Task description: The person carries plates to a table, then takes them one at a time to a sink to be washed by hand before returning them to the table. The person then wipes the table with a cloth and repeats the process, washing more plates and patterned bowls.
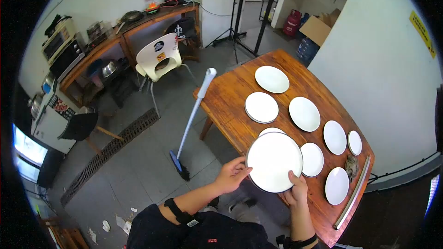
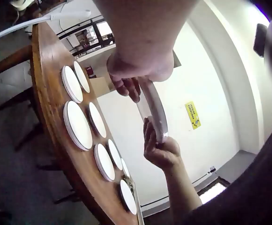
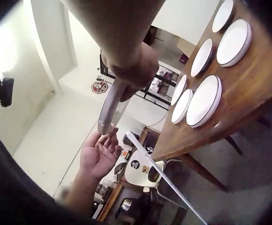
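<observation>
A round white plate [image 1: 274, 162] with a dark rim is held up in front of the body, over the near edge of the table. My left hand [image 1: 232, 175] grips its left side, thumb at the rim. On the right, my right hand [image 1: 296, 190] holds it with the thumb on the upper face and fingers underneath. Edge-on in the left wrist view, the held plate [image 2: 155, 112] shows a thick pale side. Just beyond it, a small white plate [image 1: 272, 131] is partly hidden, and another white plate [image 1: 312, 160] lies to its right.
Several more white plates lie across the wooden table [image 1: 230, 87], including a stacked-looking one [image 1: 261, 107]. A long strip [image 1: 353, 192] and a greyish crumpled bundle [image 1: 351, 168] lie near the right edge. A broom [image 1: 193, 115] stands at the left, beyond it a white chair [image 1: 159, 55].
</observation>
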{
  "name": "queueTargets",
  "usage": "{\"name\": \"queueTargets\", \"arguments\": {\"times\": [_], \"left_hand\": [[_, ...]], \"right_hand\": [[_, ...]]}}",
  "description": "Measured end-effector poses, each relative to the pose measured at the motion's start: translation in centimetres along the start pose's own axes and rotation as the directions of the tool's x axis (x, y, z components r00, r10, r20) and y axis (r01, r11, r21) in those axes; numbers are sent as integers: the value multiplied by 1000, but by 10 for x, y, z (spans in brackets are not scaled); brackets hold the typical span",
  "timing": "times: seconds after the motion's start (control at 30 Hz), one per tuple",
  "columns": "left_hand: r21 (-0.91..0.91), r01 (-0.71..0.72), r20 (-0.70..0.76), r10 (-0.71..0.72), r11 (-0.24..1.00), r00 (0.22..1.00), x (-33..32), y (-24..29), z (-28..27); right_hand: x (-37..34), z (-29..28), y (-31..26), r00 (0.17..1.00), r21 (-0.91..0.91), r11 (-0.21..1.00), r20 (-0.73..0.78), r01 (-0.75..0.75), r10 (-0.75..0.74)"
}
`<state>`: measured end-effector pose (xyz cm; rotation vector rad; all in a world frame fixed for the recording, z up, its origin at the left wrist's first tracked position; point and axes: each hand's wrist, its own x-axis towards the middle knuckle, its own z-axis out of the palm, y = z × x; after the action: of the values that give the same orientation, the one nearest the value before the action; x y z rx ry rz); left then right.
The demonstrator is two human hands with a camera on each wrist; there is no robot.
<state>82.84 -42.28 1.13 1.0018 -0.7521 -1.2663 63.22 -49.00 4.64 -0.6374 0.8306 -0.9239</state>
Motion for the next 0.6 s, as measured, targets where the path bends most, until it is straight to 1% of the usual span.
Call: {"name": "queueTargets", "arguments": {"times": [0.03,0.07,0.1,0.17,0.2,0.23,0.27,0.37,0.4,0.5,0.53,0.6], "left_hand": [[13,-11,-49,11,1000,999,4,-4,0],[37,26,-42,-25,999,999,14,-8,-5],[101,142,-61,-136,985,989,23,-2,-2],[139,231,-135,-213,963,968,40,9,9],[152,250,-153,-227,956,962,50,11,12],[169,273,-172,-244,947,954,58,12,15],[190,299,-189,-264,935,946,66,14,17],[119,353,-272,-312,928,910,93,19,26],[98,341,-303,-298,935,905,102,14,23],[7,361,-316,-341,933,886,128,13,11],[-13,359,-327,-343,933,880,137,15,6],[-67,330,-355,-332,942,874,161,17,-11]], "right_hand": [[9,2,-5,1000,-21,1000,-15,-19,19],[21,1,-8,999,-18,999,-19,-43,43],[32,-5,-10,999,-70,997,-29,-46,44],[61,-25,-10,997,-63,996,29,-70,72],[72,-28,-14,997,-77,995,43,-62,65],[80,-26,-23,994,-50,995,71,-84,87],[91,-29,-28,989,-69,991,86,-111,116],[120,-34,-40,972,-104,977,125,-187,199],[128,-35,-44,964,-117,970,135,-215,230],[145,-52,-52,962,-262,942,119,-208,246],[144,-51,-61,977,-253,956,111,-148,180],[147,-70,-69,987,-234,962,46,-141,156]]}}
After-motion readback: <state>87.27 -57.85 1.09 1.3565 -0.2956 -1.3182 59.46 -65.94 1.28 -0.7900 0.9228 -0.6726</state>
